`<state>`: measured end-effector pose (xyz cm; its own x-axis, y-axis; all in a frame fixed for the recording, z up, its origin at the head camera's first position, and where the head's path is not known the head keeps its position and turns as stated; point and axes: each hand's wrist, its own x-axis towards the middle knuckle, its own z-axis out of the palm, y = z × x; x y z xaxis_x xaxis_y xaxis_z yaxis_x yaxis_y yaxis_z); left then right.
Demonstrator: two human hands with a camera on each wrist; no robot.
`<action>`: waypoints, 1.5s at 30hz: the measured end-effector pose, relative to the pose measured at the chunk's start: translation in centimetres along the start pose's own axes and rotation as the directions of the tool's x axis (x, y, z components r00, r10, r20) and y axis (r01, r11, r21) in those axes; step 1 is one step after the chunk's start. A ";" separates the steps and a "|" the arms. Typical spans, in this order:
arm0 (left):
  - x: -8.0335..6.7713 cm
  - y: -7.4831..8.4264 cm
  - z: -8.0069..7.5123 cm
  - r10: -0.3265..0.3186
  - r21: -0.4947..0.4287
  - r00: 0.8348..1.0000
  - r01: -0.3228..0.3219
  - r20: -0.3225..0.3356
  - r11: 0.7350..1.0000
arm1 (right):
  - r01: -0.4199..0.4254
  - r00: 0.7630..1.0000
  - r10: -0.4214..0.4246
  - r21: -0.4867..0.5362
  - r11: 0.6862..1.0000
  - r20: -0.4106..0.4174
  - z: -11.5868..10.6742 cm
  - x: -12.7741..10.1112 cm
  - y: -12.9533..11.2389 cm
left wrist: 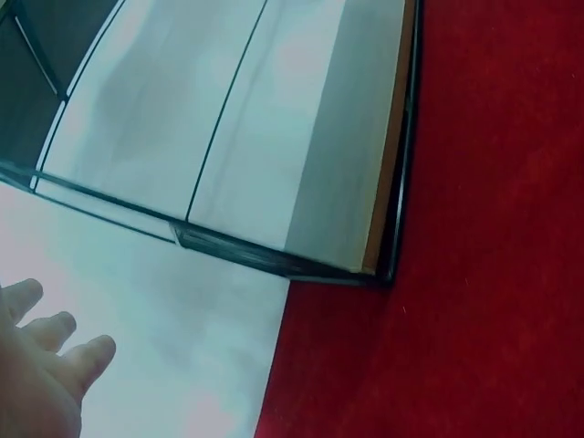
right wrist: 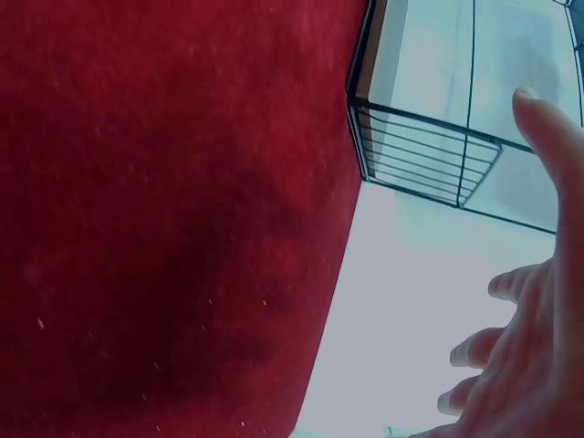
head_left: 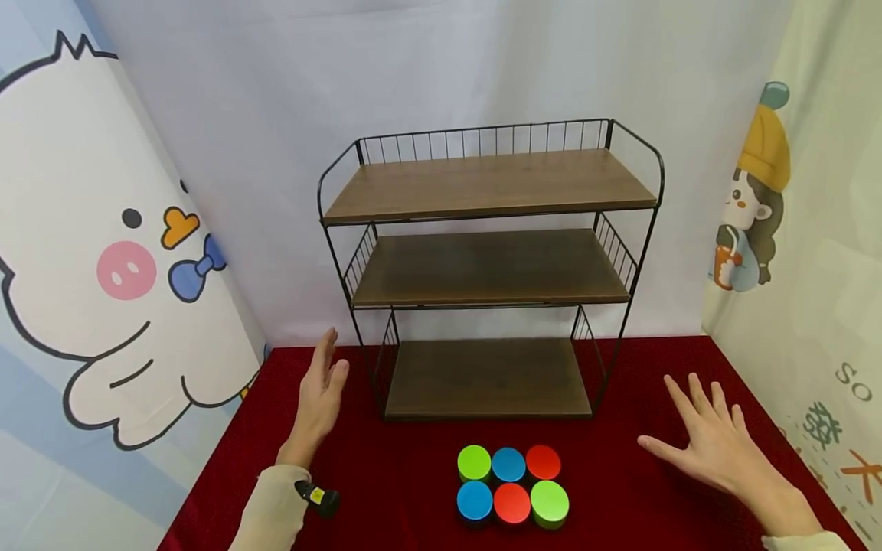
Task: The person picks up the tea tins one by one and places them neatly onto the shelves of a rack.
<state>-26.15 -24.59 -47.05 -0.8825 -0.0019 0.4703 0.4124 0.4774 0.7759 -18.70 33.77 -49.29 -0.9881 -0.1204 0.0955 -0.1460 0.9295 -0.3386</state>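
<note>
Two rows of round, flat-topped pieces stand in front of the shelf rack. At the back are a green piece, a blue piece and a red piece; at the front a blue piece, a red piece and a green piece. Left of the rack, my left hand is held up with its fingers straight, holding nothing. My right hand, fingers spread and holding nothing, hovers over the red cloth right of the pieces. Both wrist views show these hands apart from the rack.
A three-tier rack with a black wire frame and brown wooden boards stands at the back of the red cloth. Behind it hangs a white curtain. Printed curtains close off the left and right sides.
</note>
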 end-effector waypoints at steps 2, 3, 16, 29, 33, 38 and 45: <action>0.4 0.2 0.4 0.022 -0.024 1.000 -0.022 -0.004 0.999 | 0.006 1.000 -0.006 0.014 1.000 -0.001 0.2 0.0 -0.3; 0.5 0.4 0.6 0.032 -0.036 0.999 -0.032 -0.007 0.999 | 0.009 1.000 -0.009 0.021 1.000 -0.001 0.3 -0.1 -0.4; 1.6 1.6 2.0 0.078 -0.058 0.997 -0.078 0.008 0.995 | -0.008 0.999 0.002 0.121 0.993 0.050 2.5 -1.3 -1.5; 1.6 1.8 3.0 0.038 -0.061 0.999 -0.039 -0.007 0.997 | 0.023 0.995 -0.038 0.169 0.985 0.089 3.7 -1.5 -3.3; 1.5 1.7 3.3 -0.001 -0.132 1.000 0.002 0.007 0.991 | 0.033 0.995 -0.048 0.171 0.985 0.084 3.9 -1.3 -4.0; 1.3 1.8 3.3 -0.032 -0.172 0.999 0.037 0.031 0.984 | 0.032 0.994 -0.052 0.204 0.978 0.096 4.3 -1.1 -4.7; 1.3 1.7 3.3 -0.052 -0.206 0.998 0.059 0.042 0.977 | 0.027 0.993 -0.061 0.313 0.950 0.101 4.7 -0.5 -5.5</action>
<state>-27.34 -20.89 -46.52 -0.9112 0.0101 0.4118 0.3973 0.2851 0.8723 -17.64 27.07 -51.88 -0.9771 -0.2117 0.0212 -0.1802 0.7704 -0.6115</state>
